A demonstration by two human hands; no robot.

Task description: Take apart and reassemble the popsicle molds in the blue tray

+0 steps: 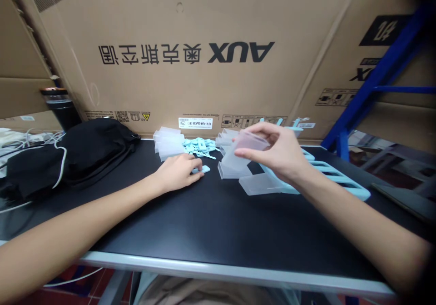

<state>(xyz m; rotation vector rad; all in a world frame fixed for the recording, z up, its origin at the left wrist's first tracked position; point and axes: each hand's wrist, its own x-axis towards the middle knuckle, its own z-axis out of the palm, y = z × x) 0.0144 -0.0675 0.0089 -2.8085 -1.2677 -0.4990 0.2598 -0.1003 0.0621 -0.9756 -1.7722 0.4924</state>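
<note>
My right hand [277,148] grips a translucent plastic sleeve [243,152] between thumb and fingers, raised over other clear pieces. My left hand [180,172] is low on the black table, its fingers closed on a small light-blue piece [203,169]. Behind it lies a pile of light-blue pieces [200,146], with a stack of translucent sleeves [168,143] to the left. Below my right hand are another sleeve [233,171] and a flat-lying one [260,184]. A light-blue slotted rack [340,180] lies partly hidden behind my right wrist.
Large cardboard boxes [177,87] stand along the back of the table [204,232]. At the left are a black bag [95,146], white cables [61,166] and a dark bottle [63,109]. A blue metal frame [378,73] rises at the right, near a dark flat object [402,200].
</note>
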